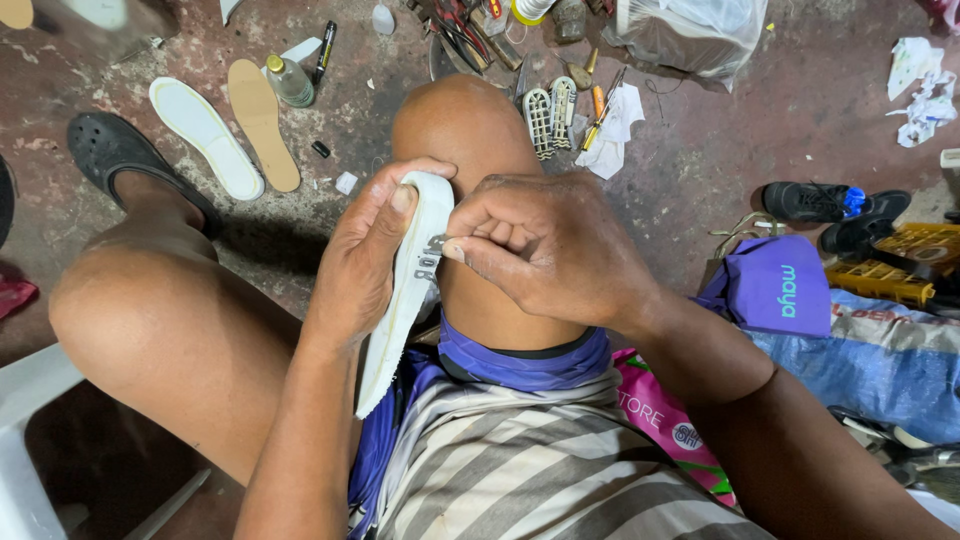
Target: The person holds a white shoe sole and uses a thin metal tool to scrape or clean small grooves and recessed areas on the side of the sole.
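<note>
We see the left hand wrapped around a long white shoe sole, thumb pressed on its upper end, fingers curled behind it. The sole stands nearly upright against the right knee, its lower tip reaching down to the purple shorts. The right hand is pinched narrow, thumb and forefinger closed on a small dark piece at the sole's edge; we cannot tell what that piece is.

On the stained concrete floor beyond the left leg lie 2 loose insoles, 1 white and 1 tan, side by side and almost touching. A small clear plastic bottle and a black marker pen rest just beside the tan one. The left foot wears a black perforated clog.

Past the knee we see 2 pale ridged sole pieces beside orange-handled screwdrivers on a white rag. Well apart to the right sit a black sneaker, a purple cloth bag and yellow plastic crates.
</note>
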